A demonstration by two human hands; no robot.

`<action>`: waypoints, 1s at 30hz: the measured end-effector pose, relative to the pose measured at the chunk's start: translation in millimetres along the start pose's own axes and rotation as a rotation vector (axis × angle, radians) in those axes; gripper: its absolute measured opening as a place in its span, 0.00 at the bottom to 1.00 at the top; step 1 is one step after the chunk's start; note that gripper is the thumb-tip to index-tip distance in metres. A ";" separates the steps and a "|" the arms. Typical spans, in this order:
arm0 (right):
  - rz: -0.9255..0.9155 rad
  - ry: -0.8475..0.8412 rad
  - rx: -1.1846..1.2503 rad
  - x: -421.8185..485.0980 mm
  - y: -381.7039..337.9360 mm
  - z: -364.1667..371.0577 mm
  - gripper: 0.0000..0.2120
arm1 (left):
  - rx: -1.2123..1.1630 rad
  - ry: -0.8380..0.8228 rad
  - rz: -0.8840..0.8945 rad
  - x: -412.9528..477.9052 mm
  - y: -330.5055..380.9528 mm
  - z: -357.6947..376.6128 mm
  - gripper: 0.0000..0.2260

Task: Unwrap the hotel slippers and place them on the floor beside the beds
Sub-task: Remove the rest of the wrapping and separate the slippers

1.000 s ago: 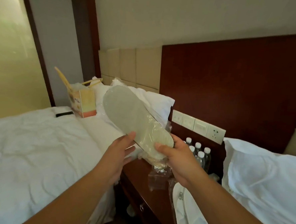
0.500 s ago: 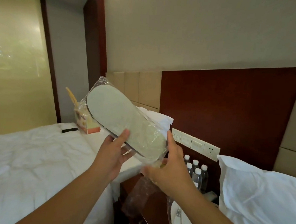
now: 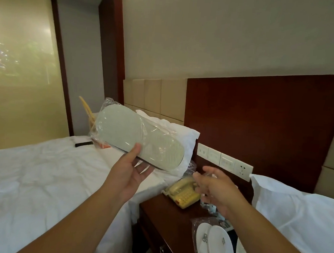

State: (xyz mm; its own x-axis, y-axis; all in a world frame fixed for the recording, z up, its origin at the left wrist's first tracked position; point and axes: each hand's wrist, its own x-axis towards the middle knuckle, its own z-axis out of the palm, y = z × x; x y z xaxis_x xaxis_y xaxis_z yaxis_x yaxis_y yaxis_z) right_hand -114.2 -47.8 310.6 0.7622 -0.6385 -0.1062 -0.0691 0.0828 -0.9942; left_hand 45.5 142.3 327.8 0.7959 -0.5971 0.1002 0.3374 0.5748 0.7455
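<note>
A pair of slippers in clear plastic wrap [image 3: 134, 136] is held up over the left bed, pale sole facing me. My left hand [image 3: 132, 169] grips its lower edge near the middle. The wrap is bunched at the toe end and loose at the heel. My right hand [image 3: 215, 186] hovers apart from the slippers, above the nightstand, fingers spread; thin clear plastic may hang from it, but I cannot tell. A second wrapped pair of white slippers [image 3: 213, 244] lies on the nightstand [image 3: 162, 218] at the bottom.
A yellow telephone [image 3: 181, 193] sits on the nightstand between the two white beds. A wall switch panel [image 3: 224, 161] is behind it. A tissue box [image 3: 92, 119] and a dark remote [image 3: 84, 143] lie on the left bed [image 3: 32, 176]. The right bed's pillow [image 3: 297, 212] is close to my right arm.
My right hand has let go of the wrapped slippers and dropped to the right over the telephone. My left hand alone holds them now. The view has tilted, showing the phone.
</note>
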 end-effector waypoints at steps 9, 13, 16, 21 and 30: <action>-0.372 0.087 -0.561 -3.4 -20.8 19.4 0.46 | 0.156 -0.026 0.031 -2.6 2.2 -15.9 0.11; -0.316 -0.064 -0.444 -11.2 -42.8 37.4 0.22 | 0.168 -0.053 0.034 -4.2 1.2 -17.5 0.12; -0.199 -0.222 -0.335 -11.8 -36.3 48.2 0.13 | 0.184 -0.107 0.027 -6.4 0.9 -15.3 0.17; -0.182 -0.367 0.045 -5.0 -13.3 51.2 0.17 | 0.225 -0.137 -0.056 -8.2 -2.0 -15.7 0.20; -0.087 -0.387 0.071 11.1 4.0 29.6 0.22 | 0.120 0.060 0.069 -0.2 14.1 -38.1 0.30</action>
State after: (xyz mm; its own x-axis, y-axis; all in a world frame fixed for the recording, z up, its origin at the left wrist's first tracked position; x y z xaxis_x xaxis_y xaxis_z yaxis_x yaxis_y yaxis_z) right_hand -86.9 -31.9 306.0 0.9503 -0.3112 0.0072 0.0409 0.1022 -0.9939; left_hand 69.3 171.8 313.2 0.8452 -0.5215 0.1171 0.2208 0.5403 0.8120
